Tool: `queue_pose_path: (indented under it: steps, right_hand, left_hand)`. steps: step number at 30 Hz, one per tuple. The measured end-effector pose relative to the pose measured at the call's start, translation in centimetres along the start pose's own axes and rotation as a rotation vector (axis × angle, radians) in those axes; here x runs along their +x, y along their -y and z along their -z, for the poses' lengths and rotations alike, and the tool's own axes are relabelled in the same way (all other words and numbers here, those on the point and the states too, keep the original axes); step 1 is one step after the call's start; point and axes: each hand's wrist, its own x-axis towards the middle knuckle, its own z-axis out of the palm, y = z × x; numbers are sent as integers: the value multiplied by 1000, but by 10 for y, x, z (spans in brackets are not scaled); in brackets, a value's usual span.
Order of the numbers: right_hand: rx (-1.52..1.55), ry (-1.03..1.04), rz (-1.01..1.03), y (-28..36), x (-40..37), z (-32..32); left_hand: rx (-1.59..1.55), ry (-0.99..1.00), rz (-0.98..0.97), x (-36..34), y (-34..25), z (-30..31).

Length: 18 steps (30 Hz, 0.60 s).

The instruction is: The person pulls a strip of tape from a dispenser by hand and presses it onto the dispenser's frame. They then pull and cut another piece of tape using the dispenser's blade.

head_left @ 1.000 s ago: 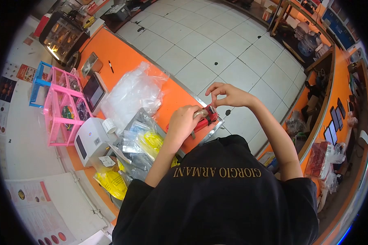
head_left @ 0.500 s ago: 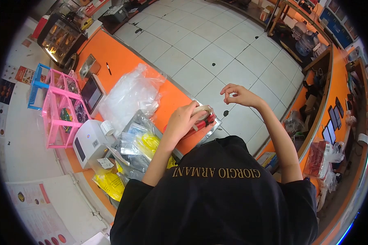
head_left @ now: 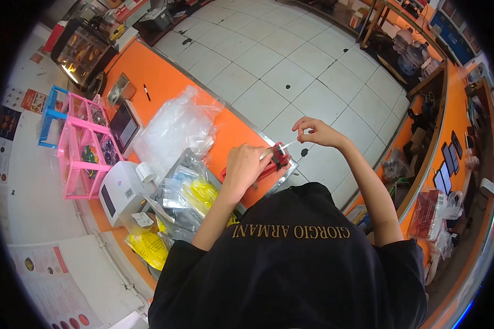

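My left hand (head_left: pixel 246 165) is closed over the roll of tape on a red tape dispenser (head_left: pixel 280 159), which rests at the metal-edged corner of the orange counter. Its palm and fingers hide most of the roll. Off the counter's edge, above the tiled floor, my right hand (head_left: pixel 317 133) has thumb and forefinger pinched together. A thin pale strip of tape (head_left: pixel 288 145) stretches between those fingertips and the dispenser's front end.
Clear plastic bags (head_left: pixel 175 123) and yellow-and-grey packaging (head_left: pixel 200 192) lie left of my left arm. Beyond them stand a white printer (head_left: pixel 123 192), a tablet (head_left: pixel 124 129) and pink baskets (head_left: pixel 82 156). Phones (head_left: pixel 443 178) lie on a shelf at right.
My left hand has shifted forward, covering more of the roll. My right hand's fingers have closed into a pinch, and a strip of tape now shows between them and the dispenser.
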Motion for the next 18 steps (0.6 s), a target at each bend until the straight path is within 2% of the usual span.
queue_pose_path:
  steps: [3,13,15,16,18]
  right_hand:
    - [55,-27,-17,-5,-3,5]
    - [113,-107,-62,-39,-5,10]
    - [80,-119,-40,-54,0,1]
    - [84,-115,-72,-58,1,-7]
    - [81,-124,-93,-66,3,-20]
  left_hand:
    - [91,89,22,-4,9,-7]
    - [75,93,47,0,4,-12]
    - [56,178,104,3,2,-8]
    - [57,177,102,3,2,-9]
    - [71,39,23,3,1,-11]
